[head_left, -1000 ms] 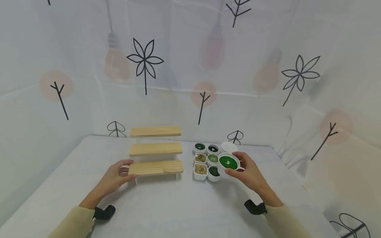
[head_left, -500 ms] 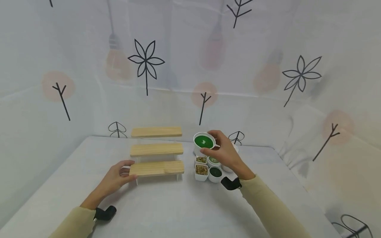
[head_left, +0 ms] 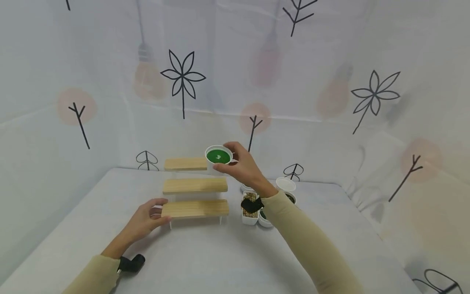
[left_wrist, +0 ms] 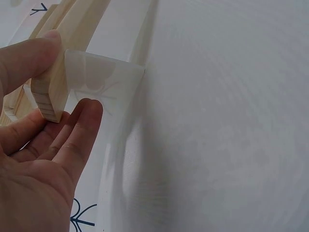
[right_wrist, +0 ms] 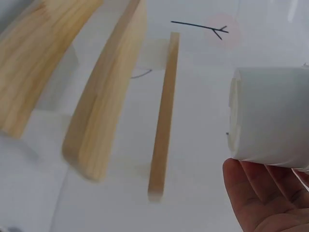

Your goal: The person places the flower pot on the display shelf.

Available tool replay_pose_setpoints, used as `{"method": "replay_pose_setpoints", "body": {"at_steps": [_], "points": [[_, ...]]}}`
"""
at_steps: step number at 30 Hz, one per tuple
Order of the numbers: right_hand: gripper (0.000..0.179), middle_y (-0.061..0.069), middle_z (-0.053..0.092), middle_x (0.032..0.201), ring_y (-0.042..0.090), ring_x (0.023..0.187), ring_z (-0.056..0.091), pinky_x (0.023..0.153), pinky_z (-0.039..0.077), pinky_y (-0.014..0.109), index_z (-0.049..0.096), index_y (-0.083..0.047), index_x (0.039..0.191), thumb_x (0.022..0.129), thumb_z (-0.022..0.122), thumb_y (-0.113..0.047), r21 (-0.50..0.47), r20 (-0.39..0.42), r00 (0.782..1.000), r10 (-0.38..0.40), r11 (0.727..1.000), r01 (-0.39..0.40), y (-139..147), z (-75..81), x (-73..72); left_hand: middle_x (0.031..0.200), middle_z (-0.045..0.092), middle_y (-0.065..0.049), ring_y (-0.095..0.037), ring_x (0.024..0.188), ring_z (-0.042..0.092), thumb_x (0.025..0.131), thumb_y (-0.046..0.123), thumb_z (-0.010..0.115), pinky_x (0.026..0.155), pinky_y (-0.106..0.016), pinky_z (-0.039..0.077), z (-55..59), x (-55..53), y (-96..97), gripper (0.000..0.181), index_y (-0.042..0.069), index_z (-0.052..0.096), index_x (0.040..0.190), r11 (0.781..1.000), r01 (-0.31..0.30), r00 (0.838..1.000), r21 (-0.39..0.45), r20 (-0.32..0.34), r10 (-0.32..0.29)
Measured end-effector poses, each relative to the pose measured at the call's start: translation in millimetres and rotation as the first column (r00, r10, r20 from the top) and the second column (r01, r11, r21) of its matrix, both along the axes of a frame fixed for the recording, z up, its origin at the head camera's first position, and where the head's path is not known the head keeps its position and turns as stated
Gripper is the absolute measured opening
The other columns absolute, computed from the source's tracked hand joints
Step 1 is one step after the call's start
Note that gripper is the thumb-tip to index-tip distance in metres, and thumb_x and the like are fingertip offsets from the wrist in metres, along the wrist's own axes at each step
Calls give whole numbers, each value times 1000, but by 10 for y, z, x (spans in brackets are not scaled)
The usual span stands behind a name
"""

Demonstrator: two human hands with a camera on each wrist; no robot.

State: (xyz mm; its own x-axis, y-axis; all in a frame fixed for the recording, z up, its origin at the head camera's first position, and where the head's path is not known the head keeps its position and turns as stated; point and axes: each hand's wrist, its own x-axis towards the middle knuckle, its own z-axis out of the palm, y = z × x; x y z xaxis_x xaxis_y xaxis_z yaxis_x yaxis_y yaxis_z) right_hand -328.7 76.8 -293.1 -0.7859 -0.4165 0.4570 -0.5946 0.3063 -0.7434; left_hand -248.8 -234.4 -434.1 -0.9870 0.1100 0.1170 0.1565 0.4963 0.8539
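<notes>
Left hand (head_left: 142,220) pinching wooden shelf (head_left: 198,208), right hand (head_left: 244,166) pinching white cup (right_wrist: 270,116), green filling (head_left: 213,155) inside, granules (head_left: 250,195) in tub (head_left: 250,221)

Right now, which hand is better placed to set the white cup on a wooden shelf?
Likely the right hand: it holds the white cup up near the wooden shelves, while the left hand pinches the end of the lowest shelf.

Booth-like space: printed cloth (head_left: 227,77) hangs from nine through twelve to three o'clock around a white tabletop (head_left: 202,261)
</notes>
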Motion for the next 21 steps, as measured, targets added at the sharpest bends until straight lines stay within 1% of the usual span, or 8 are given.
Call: {"method": "replay_pose_setpoints", "body": {"at_steps": [3, 6, 12, 16, 21], "points": [[67, 0, 55, 117, 15, 91, 60, 82, 54, 30, 46, -13, 132, 78, 76, -38, 17, -9, 1000, 9, 1000, -9, -225, 31, -76, 131, 49, -24, -36, 111, 59, 81, 29, 77, 84, -36, 56, -7, 0, -19, 69, 1, 45, 135, 1000, -8, 1000, -5, 2, 8], [69, 2, 55, 119, 15, 92, 59, 78, 55, 28, 45, -11, 135, 79, 76, -38, 32, -6, 1000, 25, 999, -25, -454, 49, -131, 132, 48, -24, -37, 111, 58, 81, 31, 77, 84, -36, 56, -13, 0, -39, 70, 1, 44, 135, 1000, -9, 1000, -15, 1, 9], [73, 1, 56, 117, 12, 96, 58, 75, 54, 27, 44, -11, 137, 78, 76, -42, 53, 17, 999, 37, 998, -38, -864, 24, -235, 131, 49, -24, -36, 111, 58, 81, 31, 77, 84, -36, 56, -22, 2, -47, 69, 1, 45, 135, 1000, -15, 1000, -13, 9, 15], [75, -1, 56, 113, 12, 95, 57, 73, 53, 27, 45, -11, 137, 78, 76, -45, 61, 37, 999, 28, 998, -30, -1053, 3, -304, 130, 50, -23, -36, 111, 59, 81, 29, 77, 83, -35, 56, -24, -1, -39, 68, 2, 45, 135, 1000, -15, 1000, 3, 16, 15], [77, -2, 56, 109, 14, 94, 56, 69, 53, 27, 45, -11, 137, 77, 76, -47, 69, 73, 997, 1, 998, -6, -1187, -22, -379, 127, 52, -23, -35, 109, 59, 81, 26, 78, 82, -34, 57, -26, -17, -28, 68, 0, 44, 135, 999, 4, 1000, 32, 10, -4]]}}
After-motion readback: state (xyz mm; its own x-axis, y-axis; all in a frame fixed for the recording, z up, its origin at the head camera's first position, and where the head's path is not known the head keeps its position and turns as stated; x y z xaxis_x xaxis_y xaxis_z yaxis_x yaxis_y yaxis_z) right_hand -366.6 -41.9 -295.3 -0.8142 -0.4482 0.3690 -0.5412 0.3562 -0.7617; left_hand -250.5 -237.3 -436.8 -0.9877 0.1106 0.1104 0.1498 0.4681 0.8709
